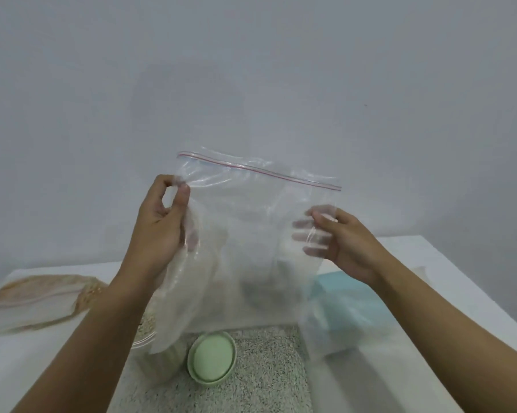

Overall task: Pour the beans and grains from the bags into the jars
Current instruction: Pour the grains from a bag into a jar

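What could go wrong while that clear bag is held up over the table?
The clear bag is held only by its side edges, left hand and right hand, so it could slip. It hangs in front of things on the table, blurring them; lowering it blind might knock the green lid.

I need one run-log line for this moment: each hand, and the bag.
left hand: pinches zip bag left edge | right hand: grips right edge | zip bag: held up above table, looks empty

You face a plain, pale grey wall rising directly behind the white table, softly and evenly lit.
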{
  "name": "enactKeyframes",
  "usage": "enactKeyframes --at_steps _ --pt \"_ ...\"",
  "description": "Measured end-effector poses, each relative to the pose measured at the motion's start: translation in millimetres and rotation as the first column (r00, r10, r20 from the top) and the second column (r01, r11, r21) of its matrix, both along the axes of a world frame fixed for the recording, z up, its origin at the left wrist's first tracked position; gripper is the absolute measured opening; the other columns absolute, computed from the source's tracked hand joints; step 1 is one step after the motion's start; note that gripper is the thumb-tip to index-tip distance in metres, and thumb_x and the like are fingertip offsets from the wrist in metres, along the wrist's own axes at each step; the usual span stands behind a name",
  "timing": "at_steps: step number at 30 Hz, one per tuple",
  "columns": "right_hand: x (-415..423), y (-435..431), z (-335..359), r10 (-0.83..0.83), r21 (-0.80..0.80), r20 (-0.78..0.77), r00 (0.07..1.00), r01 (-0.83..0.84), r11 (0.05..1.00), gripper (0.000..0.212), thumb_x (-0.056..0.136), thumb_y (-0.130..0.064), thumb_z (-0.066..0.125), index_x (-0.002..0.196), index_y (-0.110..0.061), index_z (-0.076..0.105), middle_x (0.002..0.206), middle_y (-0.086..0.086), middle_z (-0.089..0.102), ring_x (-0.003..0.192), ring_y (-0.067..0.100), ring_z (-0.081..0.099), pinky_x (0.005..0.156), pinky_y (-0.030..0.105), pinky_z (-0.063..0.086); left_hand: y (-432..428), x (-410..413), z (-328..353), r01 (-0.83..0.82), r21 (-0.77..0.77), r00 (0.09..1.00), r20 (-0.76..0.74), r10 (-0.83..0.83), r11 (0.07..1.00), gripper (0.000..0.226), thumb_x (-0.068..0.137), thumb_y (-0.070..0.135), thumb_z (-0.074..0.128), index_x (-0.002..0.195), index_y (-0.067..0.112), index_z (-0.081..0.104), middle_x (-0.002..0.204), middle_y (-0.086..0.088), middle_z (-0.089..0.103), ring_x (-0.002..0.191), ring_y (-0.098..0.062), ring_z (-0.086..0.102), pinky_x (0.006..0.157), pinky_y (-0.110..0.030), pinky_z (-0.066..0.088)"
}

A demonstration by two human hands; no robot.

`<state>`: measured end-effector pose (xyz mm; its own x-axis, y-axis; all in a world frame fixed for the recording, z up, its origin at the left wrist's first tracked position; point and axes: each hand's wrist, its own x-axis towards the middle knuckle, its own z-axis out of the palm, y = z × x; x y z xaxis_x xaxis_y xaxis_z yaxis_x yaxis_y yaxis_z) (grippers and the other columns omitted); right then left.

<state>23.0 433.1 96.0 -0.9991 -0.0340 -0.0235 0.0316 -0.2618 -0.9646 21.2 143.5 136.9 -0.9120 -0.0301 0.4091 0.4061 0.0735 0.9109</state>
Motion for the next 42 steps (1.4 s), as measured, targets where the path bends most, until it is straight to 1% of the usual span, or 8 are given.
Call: enactKeyframes --at_steps 6,11,17,26,29,34,39,42 --pt "-5 36 1 -0.199 -0.012 -0.082 0.977 0.199 0.98 0.013 0.11 -0.025 0.044 0.105 -0.017 0.053 0.098 0.02 0.076 0.084 0.035 0.076 0.057 0.027 0.056 30 -1 1 0.246 0.067 0.939 0.231 -0.255 0.967 0.033 0.088 0.033 0.068 0.113 0.013 0.074 0.09 -0.021 0.062 0.088 -0.033 0.062 0.073 -0.026 0.058" --pt "-15 101 -1 -0.211 -0.137 -0.054 0.976 0.202 0.97 0.016 0.108 -0.023 0.047 0.11 -0.013 0.059 0.103 0.016 0.077 0.087 0.031 0.077 0.067 0.03 0.06 83 3 -21 0.228 -0.086 0.944 0.265 -0.198 0.97 0.034 0.086 0.04 0.065 0.11 0.019 0.077 0.11 -0.004 0.076 0.111 -0.02 0.07 0.096 -0.041 0.054" --pt "-23 165 -9 -0.091 -0.035 -0.16 0.983 0.087 0.996 0.025 0.108 -0.03 0.044 0.114 -0.013 0.061 0.11 0.019 0.075 0.108 0.037 0.071 0.101 0.053 0.048 141 6 -59 0.115 -0.163 0.973 0.218 -0.078 0.98 0.026 0.098 0.045 0.054 0.106 0.024 0.067 0.111 -0.009 0.072 0.107 -0.029 0.07 0.099 -0.06 0.052" --pt "-27 196 -36 0.012 0.26 -0.206 0.978 0.043 0.965 0.039 0.11 -0.039 0.037 0.118 -0.007 0.056 0.091 0.022 0.075 0.071 0.039 0.072 0.058 0.039 0.054 174 28 -102 0.075 -0.248 0.943 0.332 0.012 0.966 0.024 0.101 0.023 0.055 0.123 0.025 0.064 0.107 0.018 0.075 0.098 -0.003 0.072 0.078 -0.02 0.059" --pt "-34 197 -47 0.02 0.21 -0.13 0.991 0.008 0.978 0.041 0.108 -0.04 0.043 0.122 -0.004 0.056 0.095 0.023 0.075 0.075 0.035 0.071 0.071 0.041 0.051 178 34 -102 0.085 -0.339 0.936 0.349 0.041 0.937 0.02 0.104 0.024 0.05 0.11 0.024 0.069 0.099 0.021 0.075 0.09 -0.002 0.072 0.07 -0.016 0.056" --pt "-28 208 -65 0.293 0.203 0.137 0.946 -0.316 0.927 0.042 0.096 -0.035 0.064 0.128 -0.009 0.06 0.118 0.019 0.073 0.116 0.038 0.067 0.098 0.049 0.051 170 42 -113 0.197 -0.141 0.833 0.546 -0.09 0.97 0.03 0.104 0.035 0.045 0.13 0.031 0.059 0.117 0.0 0.075 0.102 -0.017 0.074 0.081 -0.03 0.061" --pt "-17 215 -70 0.389 0.087 0.309 0.868 -0.433 0.897 0.034 0.106 -0.039 0.045 0.12 -0.015 0.065 0.117 0.025 0.071 0.108 0.044 0.068 0.097 0.053 0.049 159 50 -117 0.211 -0.041 0.816 0.557 -0.153 0.977 0.035 0.104 0.035 0.043 0.137 0.035 0.054 0.122 -0.001 0.074 0.109 -0.025 0.072 0.093 -0.044 0.056" --pt "-14 216 -74 0.452 0.085 0.362 0.815 -0.512 0.855 0.029 0.103 -0.027 0.049 0.112 -0.008 0.068 0.1 0.025 0.066 0.091 0.04 0.067 0.089 0.049 0.052 149 52 -120 0.234 -0.04 0.79 0.591 -0.166 0.971 0.032 0.101 0.03 0.048 0.131 0.033 0.059 0.115 0.003 0.076 0.099 -0.017 0.074 0.079 -0.032 0.059"
